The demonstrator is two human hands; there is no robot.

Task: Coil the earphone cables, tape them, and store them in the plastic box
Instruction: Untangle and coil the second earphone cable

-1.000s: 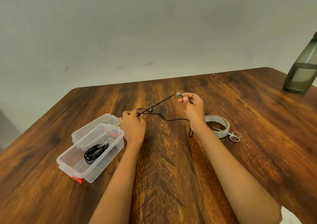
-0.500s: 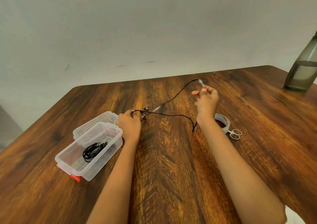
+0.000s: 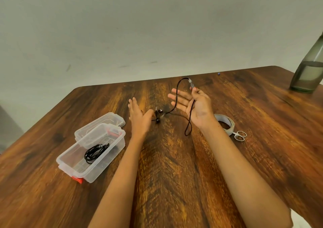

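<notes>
Black cable [image 3: 176,96] crosses the right hand [image 3: 195,105], plug [image 3: 191,84] pinched, palm spread probably for coiling; blurred left hand [image 3: 139,117] by earbuds [image 3: 158,116], grip unclear.

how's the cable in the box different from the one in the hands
The boxed cable is wound into a tight coil; the loose cable is uncoiled and trails in open loops. The boxed cable lies stored in the box; the loose cable is pinched at its plug end by the right hand, with its earbuds beside the left hand. Both are thin and black.
</notes>
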